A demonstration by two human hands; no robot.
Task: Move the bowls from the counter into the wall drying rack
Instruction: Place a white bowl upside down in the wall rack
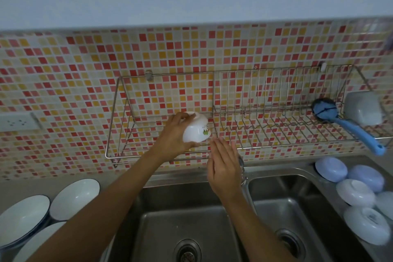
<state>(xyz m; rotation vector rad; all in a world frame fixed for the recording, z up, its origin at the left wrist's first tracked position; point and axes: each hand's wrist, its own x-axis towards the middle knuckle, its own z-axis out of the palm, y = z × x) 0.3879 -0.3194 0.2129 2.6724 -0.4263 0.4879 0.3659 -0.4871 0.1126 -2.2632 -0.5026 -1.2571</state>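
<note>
My left hand grips a small white bowl with a green print, tilted on its side, over the left section of the wire wall drying rack. My right hand hovers just below and right of the bowl, fingers apart, holding nothing. Several upside-down white and pale blue bowls lie on the counter right of the sink. Large white bowls sit on the counter at the left.
A double steel sink lies below the rack, with the faucet behind my right hand. A blue-handled brush and a pale cup occupy the rack's right end. A wall socket is at left.
</note>
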